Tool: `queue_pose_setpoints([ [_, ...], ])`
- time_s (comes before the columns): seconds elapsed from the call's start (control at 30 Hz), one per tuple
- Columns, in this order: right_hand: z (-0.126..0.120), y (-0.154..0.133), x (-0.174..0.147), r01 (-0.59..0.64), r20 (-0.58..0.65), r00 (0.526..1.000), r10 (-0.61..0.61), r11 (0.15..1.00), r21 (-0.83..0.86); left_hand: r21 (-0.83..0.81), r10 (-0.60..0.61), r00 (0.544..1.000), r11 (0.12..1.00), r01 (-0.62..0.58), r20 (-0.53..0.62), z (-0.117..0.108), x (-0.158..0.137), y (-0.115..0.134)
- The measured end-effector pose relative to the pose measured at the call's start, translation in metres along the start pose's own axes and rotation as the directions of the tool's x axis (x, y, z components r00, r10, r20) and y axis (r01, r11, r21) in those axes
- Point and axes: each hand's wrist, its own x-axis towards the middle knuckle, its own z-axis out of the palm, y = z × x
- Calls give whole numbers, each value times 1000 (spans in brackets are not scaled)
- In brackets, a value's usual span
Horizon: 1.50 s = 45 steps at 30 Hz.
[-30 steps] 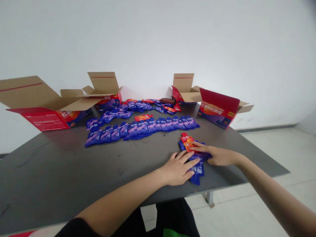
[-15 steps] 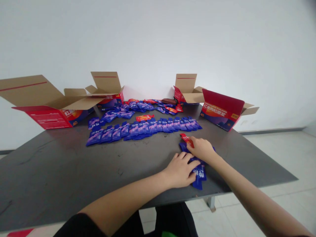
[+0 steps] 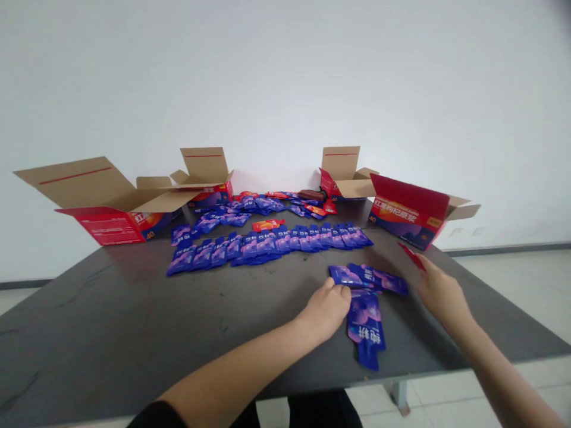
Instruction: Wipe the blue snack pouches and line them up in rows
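Observation:
My right hand (image 3: pixel 441 292) is closed around a slim red pouch (image 3: pixel 412 256), held to the right of several blue-purple pouches. Those lie in a loose cluster near the table's right front: one blue pouch (image 3: pixel 366 324) points toward me, and others, such as the blue pouch (image 3: pixel 390 282), lie crosswise behind it. My left hand (image 3: pixel 326 306) rests at the cluster's left side, fingers curled in at the edge of a blue pouch (image 3: pixel 363 292); its fingertips are partly hidden. Farther back, a row of overlapping blue pouches (image 3: pixel 266 243) stretches across the table.
Open red cartons stand at the left front (image 3: pixel 111 227), left back (image 3: pixel 209 196), right back (image 3: pixel 328 183) and right (image 3: pixel 404 214). A red pouch (image 3: pixel 268 224) lies behind the row, before a mixed pile of pouches (image 3: pixel 263 204). The grey table (image 3: pixel 169 333) ends near me.
My right hand has lifted the red pouch off the blue cluster and moved it right. My left hand's fingers, spread over the pouches before, are now curled at their left edge. The view has tilted upward.

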Motion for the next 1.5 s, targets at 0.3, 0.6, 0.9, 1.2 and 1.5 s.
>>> queue_pose_setpoints([
  [0.3, 8, 7, -9, 48, 16, 998, -56, 943, 330, -77, -338, 912, 941, 329, -234, -49, -26, -27],
  [0.6, -34, -147, -20, -315, 333, 926, -177, 126, 941, -105, -127, 958, 989, 103, -256, -57, -25, 11],
  [0.9, -40, -189, 22, 151, 40, 873, -486, 347, 926, -926, -440, 893, 288, 244, 99, -84, -10, -66],
  [1.2, -55, -205, 27, 692, -180, 598, -781, 390, 607, -939, -608, 734, -324, 118, 302, -70, -1, -125],
  [1.5, 6, -224, 52, 832, -162, 481, -862, 390, 394, -905, -629, 675, -398, 147, 386, -54, 0, -161],
])
